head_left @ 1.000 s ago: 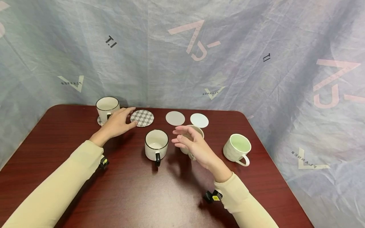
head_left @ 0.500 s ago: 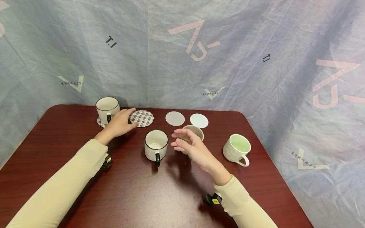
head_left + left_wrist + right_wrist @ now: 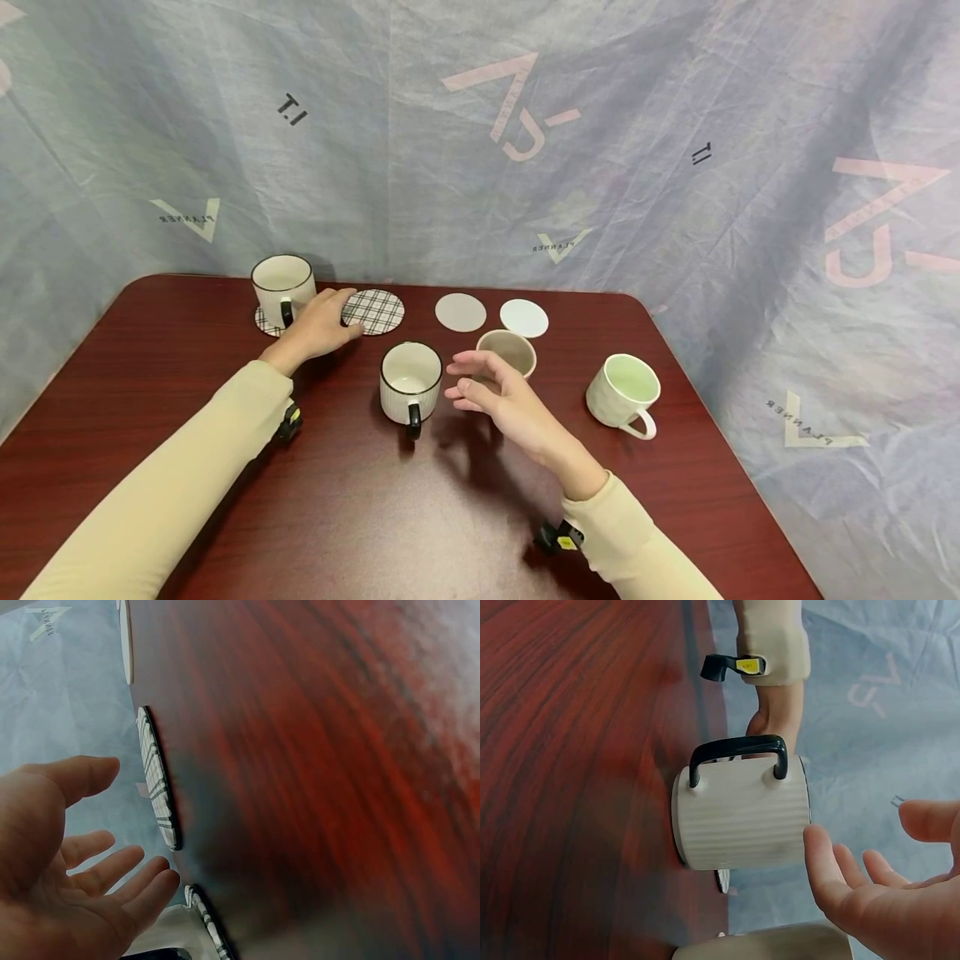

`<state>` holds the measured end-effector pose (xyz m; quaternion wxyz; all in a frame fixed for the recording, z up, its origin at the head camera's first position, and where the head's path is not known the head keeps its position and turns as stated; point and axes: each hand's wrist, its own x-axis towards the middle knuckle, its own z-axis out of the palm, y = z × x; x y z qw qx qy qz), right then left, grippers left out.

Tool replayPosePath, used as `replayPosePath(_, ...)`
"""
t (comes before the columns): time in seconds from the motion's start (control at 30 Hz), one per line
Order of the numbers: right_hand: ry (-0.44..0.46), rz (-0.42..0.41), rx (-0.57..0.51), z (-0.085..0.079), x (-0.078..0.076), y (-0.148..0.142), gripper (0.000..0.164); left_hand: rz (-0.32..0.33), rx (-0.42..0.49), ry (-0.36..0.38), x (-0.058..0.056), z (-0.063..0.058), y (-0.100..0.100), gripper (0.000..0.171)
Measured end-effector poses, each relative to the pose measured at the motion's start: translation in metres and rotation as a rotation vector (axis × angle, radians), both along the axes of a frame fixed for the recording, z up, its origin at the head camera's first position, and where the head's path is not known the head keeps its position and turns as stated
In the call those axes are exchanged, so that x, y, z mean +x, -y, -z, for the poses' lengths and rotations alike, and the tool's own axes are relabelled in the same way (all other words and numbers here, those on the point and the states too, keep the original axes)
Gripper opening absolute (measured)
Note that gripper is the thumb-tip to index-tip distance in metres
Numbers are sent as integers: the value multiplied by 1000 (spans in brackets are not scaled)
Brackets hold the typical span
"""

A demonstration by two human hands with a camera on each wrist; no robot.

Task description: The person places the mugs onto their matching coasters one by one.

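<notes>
My left hand (image 3: 318,325) hovers between a white mug with a dark rim (image 3: 283,287) and a plaid coaster (image 3: 377,312). Its fingers are spread and loosely bent with nothing in them, as the left wrist view shows. That mug stands on another plaid coaster (image 3: 267,322), partly covered. At the centre of the table is a ribbed white mug (image 3: 411,383) with a black handle pointing towards me. My right hand (image 3: 510,404) is just right of it, fingers extended, holding nothing. It hides part of a beige mug (image 3: 516,348) behind it.
A pale green mug (image 3: 622,390) stands at the right, its handle towards me. A grey coaster (image 3: 461,312) and a white coaster (image 3: 524,317) lie along the back of the dark red table (image 3: 360,517). A printed cloth (image 3: 420,167) hangs behind.
My left forearm has shifted rightward, uncovering the black handle of the mug at the back left. My right hand has drifted slightly nearer to me, showing more of the beige mug's rim.
</notes>
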<state>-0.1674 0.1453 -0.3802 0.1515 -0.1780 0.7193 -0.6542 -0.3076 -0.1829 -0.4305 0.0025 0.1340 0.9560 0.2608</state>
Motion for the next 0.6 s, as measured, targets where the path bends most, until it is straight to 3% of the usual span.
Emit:
replayPosePath(0.33, -9, -6, 7, 6, 2, -3, 45, -17, -20, 12, -5, 5, 1, 74)
replayPosePath(0.6, 4, -22, 13, 9, 3, -1, 44, -17, -57, 68, -8, 2, -4, 78)
